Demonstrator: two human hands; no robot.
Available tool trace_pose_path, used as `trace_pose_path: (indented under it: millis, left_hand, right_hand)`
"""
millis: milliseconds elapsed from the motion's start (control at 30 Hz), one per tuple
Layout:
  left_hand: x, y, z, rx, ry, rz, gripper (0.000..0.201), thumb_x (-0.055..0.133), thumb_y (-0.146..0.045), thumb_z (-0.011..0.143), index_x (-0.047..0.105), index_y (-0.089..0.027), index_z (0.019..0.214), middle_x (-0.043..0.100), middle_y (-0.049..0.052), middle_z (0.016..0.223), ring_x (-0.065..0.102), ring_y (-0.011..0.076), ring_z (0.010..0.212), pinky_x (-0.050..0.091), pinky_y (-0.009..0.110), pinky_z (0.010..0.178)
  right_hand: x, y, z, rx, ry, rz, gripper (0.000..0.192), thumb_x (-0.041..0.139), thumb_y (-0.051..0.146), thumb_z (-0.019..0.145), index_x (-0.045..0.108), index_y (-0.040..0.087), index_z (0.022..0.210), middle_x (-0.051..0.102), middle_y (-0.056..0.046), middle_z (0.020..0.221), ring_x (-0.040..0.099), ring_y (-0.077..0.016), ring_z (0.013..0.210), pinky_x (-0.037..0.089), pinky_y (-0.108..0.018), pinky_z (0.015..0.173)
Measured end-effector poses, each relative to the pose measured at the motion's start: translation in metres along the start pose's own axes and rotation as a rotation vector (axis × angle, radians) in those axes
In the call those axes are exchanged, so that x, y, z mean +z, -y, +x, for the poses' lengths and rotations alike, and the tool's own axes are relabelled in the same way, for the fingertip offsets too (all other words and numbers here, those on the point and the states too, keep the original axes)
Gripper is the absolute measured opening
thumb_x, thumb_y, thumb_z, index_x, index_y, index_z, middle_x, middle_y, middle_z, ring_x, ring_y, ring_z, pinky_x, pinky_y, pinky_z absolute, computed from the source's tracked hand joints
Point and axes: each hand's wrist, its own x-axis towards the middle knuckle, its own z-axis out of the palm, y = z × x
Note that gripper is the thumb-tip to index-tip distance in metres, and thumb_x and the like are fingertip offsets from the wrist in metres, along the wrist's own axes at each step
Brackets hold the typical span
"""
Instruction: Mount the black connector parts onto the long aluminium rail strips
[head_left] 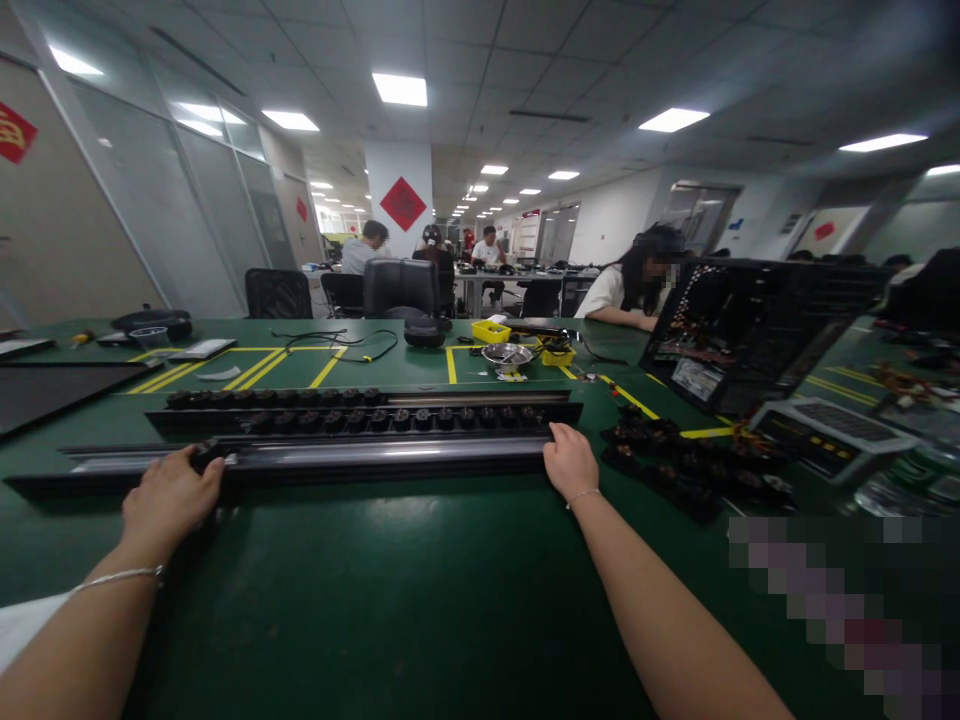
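A long dark metal rail (390,456) with a shiny inner face lies across the green table in front of me. My left hand (171,492) is over its left part, thumb and fingers closed on a small black part (210,455) at the rail. Part of that piece is hidden by the fingers. My right hand (570,462) grips the right end of the rail with curled fingers. Just behind lies a second dark rail (561,410), with a row of round black wheel-like pieces (401,419) along it.
To the right stand an open black computer case (750,330) and a power supply box (832,435), near a heap of black parts (690,465). Farther back are a metal bowl (507,356), a yellow tray (490,331) and a black cable (375,346). A person (637,280) sits across the table.
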Motion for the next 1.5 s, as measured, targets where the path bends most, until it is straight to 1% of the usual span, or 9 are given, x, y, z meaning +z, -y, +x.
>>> trace_pose_path:
  millis: [133, 233, 333, 533, 667, 800, 1100, 1233, 1500]
  left_hand:
    - [0.000, -0.008, -0.006, -0.019, 0.017, -0.025, 0.072, 0.027, -0.052, 0.083, 0.034, -0.001, 0.132, 0.045, 0.026, 0.130, 0.042, 0.0371, 0.120, 0.036, 0.047, 0.094]
    - [-0.002, -0.013, -0.009, -0.001, 0.030, -0.022, 0.069, 0.028, -0.052, 0.083, 0.037, -0.003, 0.131, 0.047, 0.024, 0.129, 0.044, 0.0359, 0.120, 0.039, 0.044, 0.091]
    - [-0.004, -0.017, -0.012, 0.003, 0.048, -0.018, 0.068, 0.029, -0.051, 0.083, 0.038, -0.005, 0.131, 0.050, 0.023, 0.127, 0.046, 0.0361, 0.118, 0.042, 0.044, 0.088]
    - [-0.006, -0.022, -0.015, 0.013, 0.043, -0.014, 0.068, 0.028, -0.051, 0.083, 0.038, -0.003, 0.131, 0.050, 0.023, 0.127, 0.047, 0.0353, 0.117, 0.039, 0.044, 0.092]
    - [-0.007, -0.028, -0.020, 0.035, 0.030, -0.011, 0.068, 0.029, -0.051, 0.083, 0.039, -0.003, 0.130, 0.050, 0.023, 0.127, 0.047, 0.0352, 0.117, 0.039, 0.044, 0.093]
    - [-0.009, -0.034, -0.025, 0.030, 0.050, -0.009, 0.068, 0.028, -0.052, 0.083, 0.040, -0.004, 0.129, 0.052, 0.023, 0.125, 0.048, 0.0353, 0.117, 0.041, 0.044, 0.089]
    - [-0.005, -0.044, -0.032, 0.051, 0.032, 0.027, 0.070, 0.025, -0.054, 0.083, 0.039, -0.004, 0.128, 0.056, 0.024, 0.118, 0.053, 0.0362, 0.109, 0.040, 0.042, 0.088]
    - [-0.006, -0.050, -0.036, 0.059, 0.035, 0.039, 0.070, 0.025, -0.054, 0.083, 0.039, -0.003, 0.128, 0.055, 0.024, 0.118, 0.052, 0.0371, 0.111, 0.038, 0.043, 0.089]
    - [-0.005, -0.050, -0.037, 0.061, 0.023, 0.035, 0.069, 0.026, -0.053, 0.083, 0.039, -0.004, 0.129, 0.055, 0.023, 0.120, 0.051, 0.0372, 0.112, 0.038, 0.043, 0.090]
  right_hand:
    - [0.001, -0.001, 0.000, 0.008, 0.004, 0.001, 0.047, 0.033, 0.018, 0.081, 0.056, 0.009, 0.122, 0.056, -0.010, 0.124, 0.045, -0.0202, 0.117, 0.031, -0.030, 0.103]
    - [0.002, -0.001, 0.001, -0.014, -0.005, -0.004, 0.047, 0.032, 0.016, 0.081, 0.056, 0.008, 0.121, 0.056, -0.010, 0.124, 0.045, -0.0198, 0.116, 0.030, -0.029, 0.103]
    - [0.003, -0.003, 0.002, -0.032, -0.007, -0.005, 0.048, 0.032, 0.015, 0.080, 0.056, 0.006, 0.121, 0.056, -0.012, 0.124, 0.045, -0.0197, 0.117, 0.030, -0.029, 0.103]
    - [0.004, -0.004, 0.002, -0.027, -0.009, -0.008, 0.047, 0.033, 0.015, 0.080, 0.056, 0.007, 0.121, 0.056, -0.011, 0.124, 0.046, -0.0198, 0.116, 0.031, -0.029, 0.102]
    - [0.002, -0.002, 0.002, -0.017, 0.001, -0.009, 0.048, 0.034, 0.016, 0.080, 0.056, 0.007, 0.121, 0.056, -0.011, 0.124, 0.046, -0.0203, 0.116, 0.031, -0.030, 0.102]
    - [0.000, -0.001, 0.001, -0.005, 0.008, -0.006, 0.048, 0.033, 0.017, 0.081, 0.056, 0.008, 0.122, 0.055, -0.010, 0.125, 0.047, -0.0200, 0.116, 0.031, -0.030, 0.103]
    - [0.000, -0.001, 0.001, -0.007, 0.021, -0.013, 0.048, 0.032, 0.017, 0.081, 0.054, 0.007, 0.123, 0.054, -0.011, 0.126, 0.045, -0.0200, 0.118, 0.030, -0.029, 0.103]
    - [0.001, -0.001, 0.002, -0.020, 0.011, -0.011, 0.048, 0.031, 0.017, 0.081, 0.055, 0.007, 0.122, 0.056, -0.011, 0.124, 0.045, -0.0199, 0.118, 0.031, -0.030, 0.102]
    - [0.003, -0.003, 0.002, -0.025, 0.002, -0.002, 0.048, 0.033, 0.017, 0.080, 0.055, 0.008, 0.122, 0.056, -0.011, 0.123, 0.045, -0.0202, 0.118, 0.032, -0.031, 0.102]
